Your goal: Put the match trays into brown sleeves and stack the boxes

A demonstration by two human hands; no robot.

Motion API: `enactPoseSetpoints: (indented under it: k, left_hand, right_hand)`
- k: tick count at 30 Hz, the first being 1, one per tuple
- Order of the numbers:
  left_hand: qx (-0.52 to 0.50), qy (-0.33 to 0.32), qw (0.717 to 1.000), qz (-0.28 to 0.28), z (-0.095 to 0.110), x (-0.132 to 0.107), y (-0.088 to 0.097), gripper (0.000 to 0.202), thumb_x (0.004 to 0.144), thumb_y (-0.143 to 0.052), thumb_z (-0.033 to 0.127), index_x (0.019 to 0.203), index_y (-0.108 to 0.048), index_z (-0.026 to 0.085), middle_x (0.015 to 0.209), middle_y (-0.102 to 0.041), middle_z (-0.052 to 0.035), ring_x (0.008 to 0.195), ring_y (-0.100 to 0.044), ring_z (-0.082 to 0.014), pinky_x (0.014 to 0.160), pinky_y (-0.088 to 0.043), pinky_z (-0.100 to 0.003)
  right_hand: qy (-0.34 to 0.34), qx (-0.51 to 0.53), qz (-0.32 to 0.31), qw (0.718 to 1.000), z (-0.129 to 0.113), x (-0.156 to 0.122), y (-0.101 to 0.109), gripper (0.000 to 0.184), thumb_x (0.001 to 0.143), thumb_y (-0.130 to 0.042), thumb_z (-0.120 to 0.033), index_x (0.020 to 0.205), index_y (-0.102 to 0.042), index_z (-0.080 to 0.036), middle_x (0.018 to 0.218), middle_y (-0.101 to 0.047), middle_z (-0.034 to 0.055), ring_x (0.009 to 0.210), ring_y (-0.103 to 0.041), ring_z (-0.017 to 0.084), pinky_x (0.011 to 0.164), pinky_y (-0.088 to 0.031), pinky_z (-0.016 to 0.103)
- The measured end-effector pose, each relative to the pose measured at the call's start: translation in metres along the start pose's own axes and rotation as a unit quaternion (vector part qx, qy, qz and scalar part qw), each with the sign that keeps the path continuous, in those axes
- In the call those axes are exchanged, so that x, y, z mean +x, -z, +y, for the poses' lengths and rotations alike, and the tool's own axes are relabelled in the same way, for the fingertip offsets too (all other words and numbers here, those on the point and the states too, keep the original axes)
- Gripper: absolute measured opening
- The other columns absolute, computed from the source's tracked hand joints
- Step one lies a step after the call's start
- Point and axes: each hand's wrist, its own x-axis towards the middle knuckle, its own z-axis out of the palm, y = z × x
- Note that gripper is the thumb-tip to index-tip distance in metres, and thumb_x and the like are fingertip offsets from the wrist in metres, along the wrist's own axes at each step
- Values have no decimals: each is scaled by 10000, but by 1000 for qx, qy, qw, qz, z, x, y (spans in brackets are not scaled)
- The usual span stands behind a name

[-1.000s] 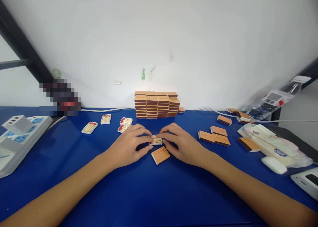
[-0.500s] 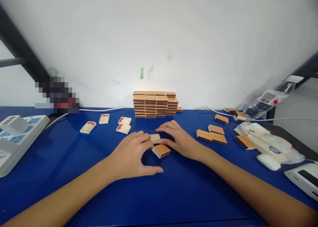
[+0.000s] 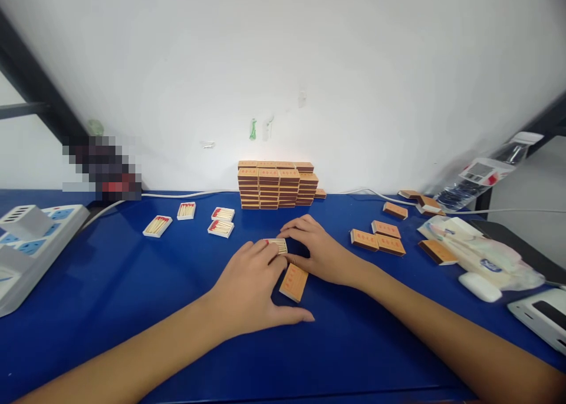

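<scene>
A small white matchbox tray [image 3: 282,248] filled with matches lies on the blue table between my hands. My right hand [image 3: 321,249] has its thumb and fingers at the near and far sides of the tray's right end, pinching it. My left hand [image 3: 254,286] is open, its thumb stretched out to the right; its fingertips reach over the tray's left part and partly hide it. Just below the tray, an orange closed matchbox [image 3: 294,282] sits at a slant between my left thumb and my right hand, close to the left fingers.
Matchboxes are stacked [image 3: 278,186] against the wall. Several open match trays [image 3: 221,228] lie to the left, and loose matchboxes [image 3: 388,245] to the right. A power strip [image 3: 53,233] stands far left; a plastic bottle [image 3: 486,171], tissue pack [image 3: 481,253] and white case [image 3: 480,287] are at right.
The orange matchbox has turned and shifted toward me. My left hand has moved slightly right and nearer, its thumb reaching farther right. My right hand has barely moved.
</scene>
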Motion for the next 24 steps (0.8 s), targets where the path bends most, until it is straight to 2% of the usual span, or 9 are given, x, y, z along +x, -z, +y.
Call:
enactPoseSetpoints:
  k: [4, 6, 9, 12, 14, 18, 24]
  left_hand:
    - [30, -13, 999, -15, 0, 0, 0, 376, 868, -768, 524, 964, -720, 164, 998, -720, -113, 911, -677, -307, 786, -543, -466]
    - [29, 9, 999, -24, -9, 0, 6, 293, 877, -747, 452, 960, -727, 171, 933, -698, -90, 872, -659, -288, 778, -543, -456]
    - [-4, 53, 998, -23, -31, 1, 17, 222, 894, -718, 391, 999, -745, 198, 935, -704, -67, 875, -662, -262, 793, -544, -424]
    - [-42, 99, 994, 0, -50, 3, 22, 231, 900, -723, 384, 1056, -764, 218, 965, -736, -57, 905, -679, -253, 790, -538, -396]
    - [-59, 112, 992, 12, -56, 5, 22, 232, 897, -741, 381, 1070, -774, 230, 963, -754, -46, 913, -680, -246, 801, -535, -388]
    - [-77, 104, 991, 30, -57, 6, 20, 243, 894, -767, 379, 1096, -782, 244, 962, -781, -30, 917, -684, -238, 822, -541, -385]
    - [-92, 87, 991, 38, -57, 5, 22, 273, 904, -777, 384, 1141, -777, 248, 1096, -812, -36, 985, -719, -245, 887, -561, -395]
  right_hand:
    - [-4, -13, 22, 1000, 2, -1, 7, 250, 982, -733, -314, 1213, -696, -227, 1193, -699, 114, 1137, -584, 298, 999, -522, 527]
    - [-14, -11, 32, 999, 5, -2, 15, 238, 985, -727, -308, 1208, -706, -227, 1135, -715, 105, 1081, -602, 282, 961, -535, 497]
    - [-54, 10, 37, 998, 10, -5, 28, 238, 984, -720, -352, 1193, -740, -241, 1030, -726, 76, 926, -640, 236, 817, -558, 397]
    - [-81, 26, 46, 995, 13, -7, 36, 268, 962, -736, -376, 1190, -758, -239, 974, -722, 55, 780, -628, 186, 694, -526, 325]
    - [-80, 25, 58, 995, 12, -8, 37, 272, 949, -746, -365, 1183, -759, -227, 953, -718, 51, 745, -614, 175, 673, -510, 316]
    - [-62, 12, 70, 996, 6, -9, 35, 248, 940, -749, -332, 1163, -758, -223, 939, -720, 52, 782, -631, 191, 712, -518, 334]
    - [-45, 4, 78, 996, 3, -11, 37, 241, 940, -760, -349, 1156, -755, -242, 960, -736, 59, 840, -655, 215, 749, -545, 357]
